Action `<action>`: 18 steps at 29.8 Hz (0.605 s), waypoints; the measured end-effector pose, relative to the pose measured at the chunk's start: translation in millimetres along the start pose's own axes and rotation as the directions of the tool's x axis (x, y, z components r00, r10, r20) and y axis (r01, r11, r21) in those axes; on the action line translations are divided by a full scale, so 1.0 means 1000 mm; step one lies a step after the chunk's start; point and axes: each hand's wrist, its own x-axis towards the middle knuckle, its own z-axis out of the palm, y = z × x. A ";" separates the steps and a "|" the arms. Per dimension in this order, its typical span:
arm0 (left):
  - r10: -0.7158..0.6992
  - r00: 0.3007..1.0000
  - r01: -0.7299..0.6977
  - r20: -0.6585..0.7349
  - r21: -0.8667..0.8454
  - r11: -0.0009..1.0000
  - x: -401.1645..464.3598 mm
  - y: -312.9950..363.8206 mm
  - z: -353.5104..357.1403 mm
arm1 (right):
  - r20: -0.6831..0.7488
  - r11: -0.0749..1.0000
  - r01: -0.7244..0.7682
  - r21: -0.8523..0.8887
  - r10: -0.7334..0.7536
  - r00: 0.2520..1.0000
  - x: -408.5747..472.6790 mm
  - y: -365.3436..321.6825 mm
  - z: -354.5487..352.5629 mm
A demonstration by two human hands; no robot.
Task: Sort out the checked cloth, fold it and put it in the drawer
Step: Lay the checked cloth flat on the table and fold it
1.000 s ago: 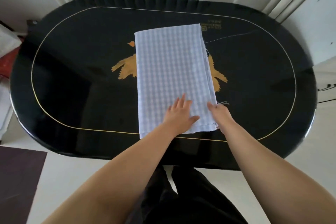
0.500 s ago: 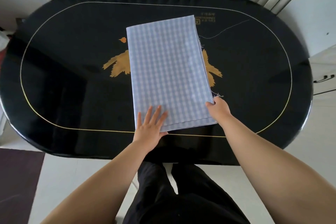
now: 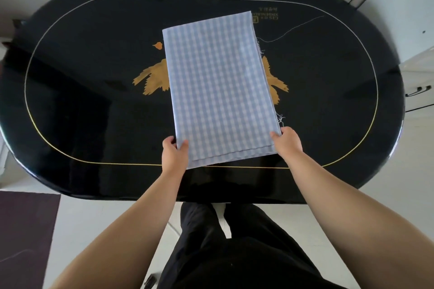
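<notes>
Since the earlier frame, the left hand (image 3: 175,154) has shifted from lying flat on the cloth (image 3: 220,87) to its lower left corner. Left grip: pinching that corner, thumb on top. Right hand (image 3: 287,143): grip closed on the lower right corner. Folded cloth lies flat at centre frame on the black counter (image 3: 82,105), extending away from both hands.
</notes>
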 end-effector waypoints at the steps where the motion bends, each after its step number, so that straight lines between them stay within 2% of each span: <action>1: -0.038 0.999 0.038 0.020 0.028 0.999 0.004 0.000 -0.006 | 0.049 1.000 -0.023 -0.006 0.024 0.998 -0.003 -0.001 -0.001; 4: -0.079 0.994 0.058 0.078 0.239 0.969 0.021 -0.007 -0.037 | 0.325 0.995 -0.091 -0.041 0.100 0.940 -0.021 0.003 -0.003; 5: -0.070 0.993 0.033 0.096 0.338 0.941 0.025 -0.010 -0.049 | 0.398 0.995 -0.073 -0.069 0.094 0.913 -0.030 0.009 -0.001; 6: -0.048 0.993 -0.006 0.107 0.450 0.893 0.027 -0.011 -0.060 | 0.411 0.997 -0.030 -0.070 0.056 0.910 -0.038 0.016 0.004; 7: -0.018 0.994 -0.046 0.110 0.552 0.833 0.027 -0.011 -0.070 | 0.336 0.998 0.040 -0.055 -0.020 0.942 -0.045 0.025 0.009; 8: 0.031 0.996 -0.079 0.087 0.631 0.772 0.026 -0.012 -0.077 | 0.179 0.990 0.123 -0.066 -0.109 0.978 -0.051 0.035 0.014; 9: 0.099 0.994 -0.106 0.049 0.678 0.727 0.024 -0.012 -0.081 | 0.002 0.970 0.207 -0.126 -0.208 0.978 -0.055 0.043 0.017; 10: 0.180 0.983 -0.140 0.017 0.699 0.702 0.023 -0.012 -0.085 | -0.110 0.939 0.271 -0.212 -0.298 0.948 -0.057 0.050 0.020; 11: 0.268 0.963 -0.197 0.015 0.718 0.668 0.023 -0.011 -0.086 | -0.138 0.908 0.308 -0.283 -0.357 0.924 -0.055 0.054 0.022; 12: 0.345 0.937 -0.269 0.056 0.748 0.607 0.025 -0.008 -0.084 | -0.119 0.884 0.335 -0.326 -0.389 0.913 -0.052 0.055 0.024; 14: 0.412 0.884 -0.406 0.221 0.801 0.441 0.032 0.000 -0.077 | -0.043 0.853 0.382 -0.355 -0.423 0.905 -0.043 0.048 0.026; 16: 0.397 0.827 -0.512 0.397 0.824 0.243 0.042 0.006 -0.063 | 0.036 0.813 0.446 -0.375 -0.468 0.883 -0.034 0.038 0.026; 18: 0.333 0.775 -0.593 0.538 0.801 0.085 0.048 0.007 -0.049 | 0.118 0.721 0.526 -0.451 -0.536 0.836 -0.028 0.031 0.023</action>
